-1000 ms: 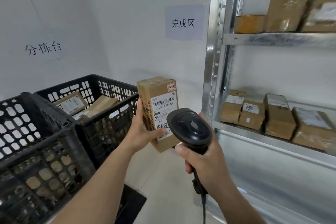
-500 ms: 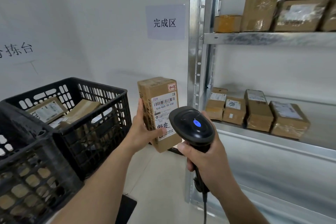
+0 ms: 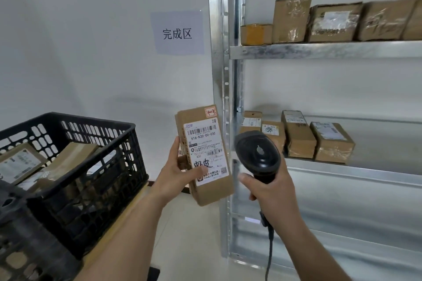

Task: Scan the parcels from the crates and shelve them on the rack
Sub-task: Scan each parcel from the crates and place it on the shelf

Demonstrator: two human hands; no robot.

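Both hands are busy: the left hand (image 3: 180, 173) grips the parcel (image 3: 204, 155) label-up beside the rack (image 3: 220, 89) so the scanner (image 3: 258, 155), clasped in the right hand (image 3: 269, 191), can read it before shelving.

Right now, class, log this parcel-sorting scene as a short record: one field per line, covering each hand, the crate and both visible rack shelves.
Left hand: left hand holds the parcel upright, label toward the camera
Right hand: right hand grips the scanner, to the right of the parcel
Crate: black crate at left, more parcels inside
Upper shelf: upper shelf carries a row of boxes
Lower shelf: lower shelf carries four boxes at its left end
Wall sign: paper sign left of the rack
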